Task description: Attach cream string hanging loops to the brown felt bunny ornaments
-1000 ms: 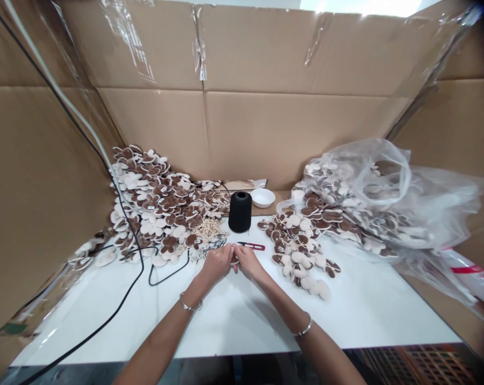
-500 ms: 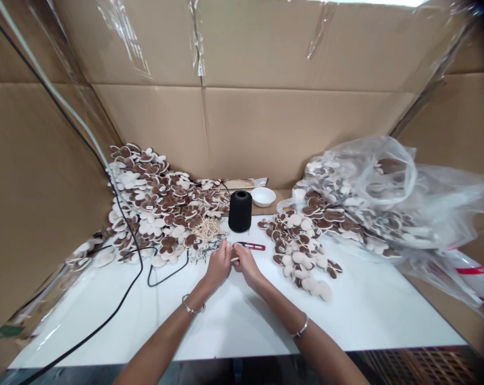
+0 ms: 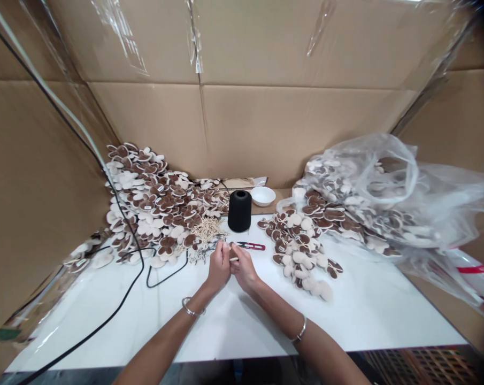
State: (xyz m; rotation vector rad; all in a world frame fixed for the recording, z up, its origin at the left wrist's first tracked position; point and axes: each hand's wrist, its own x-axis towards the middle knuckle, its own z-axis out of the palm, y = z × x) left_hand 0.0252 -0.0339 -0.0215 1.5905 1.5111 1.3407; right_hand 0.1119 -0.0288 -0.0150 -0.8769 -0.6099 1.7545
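My left hand (image 3: 219,263) and my right hand (image 3: 244,267) meet at the middle of the white table, closed together on a small plush piece (image 3: 234,259). Only a cream edge and a bit of brown show between the fingers; the rest is hidden. Just beyond my right hand lies a pair of red-handled thread snips (image 3: 253,246). A black cone of thread (image 3: 239,212) stands upright behind both hands. Left of it is a small heap of cream cord pieces (image 3: 208,230), with dark thread bits beside it.
A large pile of brown and cream plush pieces (image 3: 157,200) fills the back left. More plush pieces (image 3: 301,251) lie at right, beside a clear plastic bag (image 3: 438,198). A white bowl (image 3: 263,196) sits behind the cone. A black cable (image 3: 142,262) crosses the left side; cardboard walls surround the table.
Both hands have stayed in place, with the fingers shifting slightly around the plush piece. The view has moved very little, and the piles look the same.
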